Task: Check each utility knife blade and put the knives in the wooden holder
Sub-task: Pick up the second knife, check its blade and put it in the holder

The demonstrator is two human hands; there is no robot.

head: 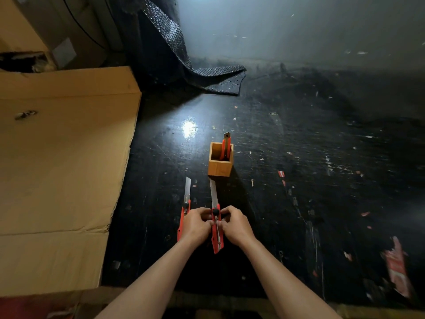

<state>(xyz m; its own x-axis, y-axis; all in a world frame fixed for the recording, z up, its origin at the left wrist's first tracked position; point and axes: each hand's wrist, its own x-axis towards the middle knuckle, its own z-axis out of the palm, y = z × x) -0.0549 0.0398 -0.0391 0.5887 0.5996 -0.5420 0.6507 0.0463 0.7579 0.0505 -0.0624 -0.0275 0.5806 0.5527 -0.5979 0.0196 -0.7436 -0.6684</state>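
Observation:
A red utility knife (216, 238) with its long blade pushed out points away from me toward the wooden holder (220, 165). My left hand (197, 224) and my right hand (235, 224) both grip its red handle, fingers near the black knob. A second red knife (184, 212), blade also extended, lies on the black table just left of my left hand. A third red knife (225, 147) stands upright inside the square wooden holder, leaning on its far right corner.
A large flattened cardboard sheet (62, 162) covers the table's left side. Black bubble wrap (195, 65) hangs down at the back. Red paper scraps (396, 265) lie at the right. The black tabletop (310, 169) is scratched and speckled.

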